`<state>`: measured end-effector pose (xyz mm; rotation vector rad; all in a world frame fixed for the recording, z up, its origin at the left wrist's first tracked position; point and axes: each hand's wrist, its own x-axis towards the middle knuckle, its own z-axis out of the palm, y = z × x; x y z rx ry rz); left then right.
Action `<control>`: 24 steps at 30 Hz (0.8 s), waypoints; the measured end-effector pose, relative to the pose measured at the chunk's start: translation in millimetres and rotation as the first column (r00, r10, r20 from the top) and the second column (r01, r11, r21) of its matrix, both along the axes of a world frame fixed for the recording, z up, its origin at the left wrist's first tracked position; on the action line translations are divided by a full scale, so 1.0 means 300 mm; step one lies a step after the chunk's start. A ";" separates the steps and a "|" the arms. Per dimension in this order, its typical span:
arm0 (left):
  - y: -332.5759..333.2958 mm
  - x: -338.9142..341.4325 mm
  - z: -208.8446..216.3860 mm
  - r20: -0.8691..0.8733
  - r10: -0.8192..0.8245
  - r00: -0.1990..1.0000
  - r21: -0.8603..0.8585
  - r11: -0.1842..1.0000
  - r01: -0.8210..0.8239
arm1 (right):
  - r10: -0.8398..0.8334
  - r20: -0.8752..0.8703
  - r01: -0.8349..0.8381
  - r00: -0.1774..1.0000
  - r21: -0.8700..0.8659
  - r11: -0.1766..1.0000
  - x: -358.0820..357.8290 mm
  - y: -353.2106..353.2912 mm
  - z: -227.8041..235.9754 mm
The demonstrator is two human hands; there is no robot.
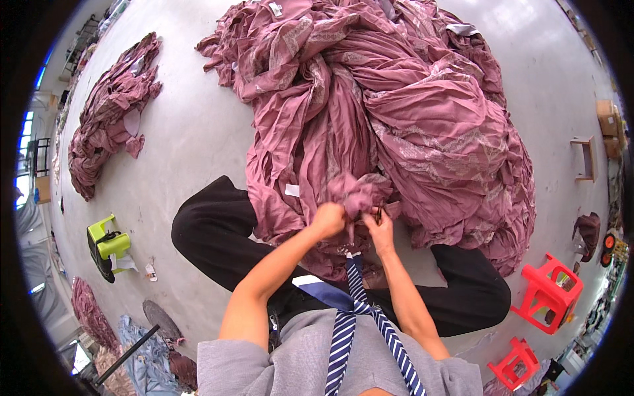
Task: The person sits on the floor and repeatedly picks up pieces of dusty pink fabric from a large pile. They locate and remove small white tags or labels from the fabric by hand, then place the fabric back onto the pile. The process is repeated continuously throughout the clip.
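Taking the hands as centre, a crumpled mauve patterned-cloth pile [112,122] lies at ten o'clock, a lime-green plastic stool [113,244] near nine. The left hand [330,219] pinches a bunched wad of mauve cloth [360,191] at twelve o'clock; the right hand [380,234] seems to grip a small dark tool [378,214] against it. The step looks like close work on this wad; the next move calls for a steady left pinch and careful tool placement. A large mauve cloth heap [436,125] spreads toward one, a red plastic stool [549,287] near four.

Over there, L hand [330,219] grips bunched mauve cloth [358,190], R hand [380,232] w/ dark tool [378,214] beside it; big mauve heap [436,125] ahead on flr [198,142].
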<state>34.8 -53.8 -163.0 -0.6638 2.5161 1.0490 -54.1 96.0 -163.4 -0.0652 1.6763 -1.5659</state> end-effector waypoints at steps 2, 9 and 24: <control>0.094 0.093 -0.029 0.088 0.101 0.991 0.595 0.792 -0.134 | 0.192 -0.327 -0.161 0.925 0.118 0.980 0.041 0.031 -0.079; 0.056 0.122 0.088 -0.295 0.593 0.749 0.167 0.804 -0.571 | 0.593 -0.266 -0.240 0.760 0.733 0.637 0.067 -0.096 -0.198; -0.076 0.135 0.145 -0.280 0.870 0.405 0.542 0.492 -0.682 | 0.652 -0.744 0.705 -0.146 0.384 0.596 -1.190 0.247 1.049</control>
